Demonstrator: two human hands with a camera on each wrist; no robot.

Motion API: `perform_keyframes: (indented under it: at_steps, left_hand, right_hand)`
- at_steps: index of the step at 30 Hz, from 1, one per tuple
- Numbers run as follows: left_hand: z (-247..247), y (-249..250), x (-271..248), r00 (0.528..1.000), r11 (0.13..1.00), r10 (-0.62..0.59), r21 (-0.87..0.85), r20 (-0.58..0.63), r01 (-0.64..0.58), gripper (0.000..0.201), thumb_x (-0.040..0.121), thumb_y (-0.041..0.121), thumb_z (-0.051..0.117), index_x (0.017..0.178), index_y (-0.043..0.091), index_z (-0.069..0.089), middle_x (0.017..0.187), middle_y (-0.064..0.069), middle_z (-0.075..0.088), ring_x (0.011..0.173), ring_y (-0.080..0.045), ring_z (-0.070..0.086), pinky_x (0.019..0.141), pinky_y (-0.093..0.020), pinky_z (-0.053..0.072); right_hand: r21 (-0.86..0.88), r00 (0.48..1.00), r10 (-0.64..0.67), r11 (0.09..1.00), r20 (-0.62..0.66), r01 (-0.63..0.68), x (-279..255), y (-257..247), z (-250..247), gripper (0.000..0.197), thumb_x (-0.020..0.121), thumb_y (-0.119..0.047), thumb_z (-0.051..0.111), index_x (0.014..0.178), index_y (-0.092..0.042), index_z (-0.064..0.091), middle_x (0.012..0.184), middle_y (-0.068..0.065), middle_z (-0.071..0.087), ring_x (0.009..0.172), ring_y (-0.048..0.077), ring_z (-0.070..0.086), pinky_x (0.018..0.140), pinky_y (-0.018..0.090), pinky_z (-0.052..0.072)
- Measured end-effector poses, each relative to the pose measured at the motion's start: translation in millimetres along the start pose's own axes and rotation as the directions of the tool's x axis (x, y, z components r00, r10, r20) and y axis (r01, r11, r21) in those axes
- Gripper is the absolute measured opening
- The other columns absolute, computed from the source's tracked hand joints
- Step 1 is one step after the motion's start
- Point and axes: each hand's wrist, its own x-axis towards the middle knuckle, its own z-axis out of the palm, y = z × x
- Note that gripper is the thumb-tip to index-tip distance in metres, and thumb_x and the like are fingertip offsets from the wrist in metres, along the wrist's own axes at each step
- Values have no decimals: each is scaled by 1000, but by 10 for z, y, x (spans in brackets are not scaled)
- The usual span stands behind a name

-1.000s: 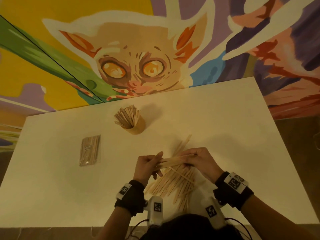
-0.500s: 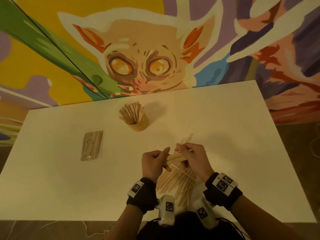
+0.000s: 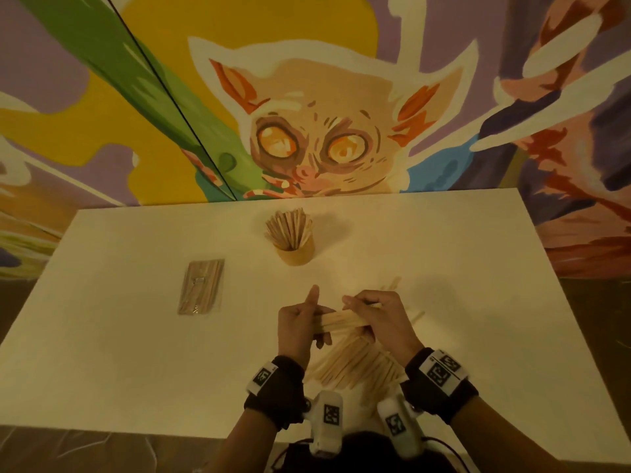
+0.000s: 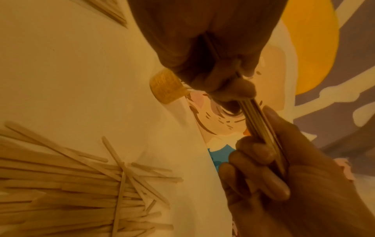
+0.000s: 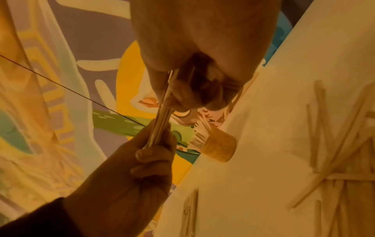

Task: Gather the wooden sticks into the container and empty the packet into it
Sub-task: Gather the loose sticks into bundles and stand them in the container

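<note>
fingers [image 3: 355, 298] round flat pale wooden sticks [image 3: 341, 319]

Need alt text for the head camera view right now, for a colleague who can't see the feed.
Both hands, left hand and right hand, grip a bundle of wooden sticks above a loose pile of sticks on a white table. Farther back stands a round container already holding upright sticks; a sealed packet lies flat to its left.

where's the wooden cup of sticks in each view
Head: wooden cup upper centre, on the table beyond both hands.
Left wrist: centre-left, partly hidden behind the left hand.
Right wrist: centre-right, lying sideways in the picture, sticks fanning left.
Shared landmark: the held bundle of sticks.
</note>
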Motion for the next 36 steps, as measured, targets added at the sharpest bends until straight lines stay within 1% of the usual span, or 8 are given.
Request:
perform_keyframes:
  at_steps: [7, 11, 14, 16, 21, 26, 31, 36]
  left_hand:
    - [-492, 77, 18, 996, 979, -67, -189, 65, 78, 48, 99, 33, 46, 79, -6, 67, 61, -20, 60, 42, -26, 54, 40, -27, 43]
    - [-742, 60, -3, 991, 985, -95, -134, 94, 107, 47, 95, 37, 53, 84, -6, 68, 58, -14, 58, 38, -22, 49, 40, -26, 41]
    - [-841, 52, -32, 998, 998, 7, -56, 68, -3, 42, 80, 40, 69, 76, -3, 68, 60, -15, 56, 33, -20, 42, 38, -24, 35]
    - [-893, 69, -19, 998, 997, 70, -42, -9, -70, 39, 73, 38, 74, 66, 2, 64, 54, -11, 53, 30, -20, 38, 38, -24, 33]
    - [-1005, 147, 59, 972, 978, 202, -19, -117, -206, 37, 79, 24, 77, 63, 2, 52, 46, -6, 52, 31, -24, 45, 39, -27, 40]
    - [-1064, 149, 188, 959, 962, 272, 15, -81, -272, 34, 79, 19, 78, 60, 0, 58, 47, -11, 55, 34, -27, 51, 40, -30, 45]
    - [-1135, 70, 307, 983, 982, 186, -34, 13, -185, 32, 90, 24, 66, 74, -2, 61, 50, -12, 58, 38, -29, 54, 44, -31, 47]
    - [-1193, 83, 521, 989, 979, -97, -171, 109, 115, 44, 99, 35, 49, 87, -3, 66, 48, -17, 55, 34, -23, 48, 39, -25, 42]
  right_hand:
    - [-33, 999, -51, 998, 4, 51, 2, -121, 348, 28, 90, -17, 69, 83, 10, 70, 50, 13, 50, 36, 9, 41, 38, 17, 32]
    - [-111, 997, -82, 990, 13, 83, 16, -126, 536, 24, 89, -18, 70, 78, 4, 72, 49, 13, 52, 38, 12, 42, 39, 18, 34]
    - [-162, 991, -121, 979, 49, 127, 11, -96, 756, 26, 90, -18, 69, 74, 3, 71, 49, 10, 54, 40, 13, 45, 43, 19, 36]
    - [-118, 991, -122, 985, 50, 127, 15, -80, 889, 28, 92, -18, 66, 75, 3, 70, 48, 11, 52, 38, 13, 43, 40, 20, 34]
    - [9, 994, -50, 999, -94, 51, 91, -35, 1113, 36, 95, -29, 61, 77, 1, 68, 48, 15, 48, 36, 17, 38, 37, 22, 28]
    - [126, 988, 61, 991, -140, -43, 158, 42, 1224, 43, 94, -35, 62, 75, 4, 63, 51, 13, 45, 40, 20, 34, 40, 23, 25]
    - [-3, 971, -54, 999, -233, 54, 170, 60, 1265, 43, 94, -28, 63, 71, 9, 61, 48, 16, 49, 35, 20, 37, 37, 23, 29]
    - [-67, 955, -104, 994, -277, 89, 323, 56, 1309, 40, 94, -21, 64, 69, 10, 63, 46, 10, 51, 34, 12, 41, 37, 18, 33]
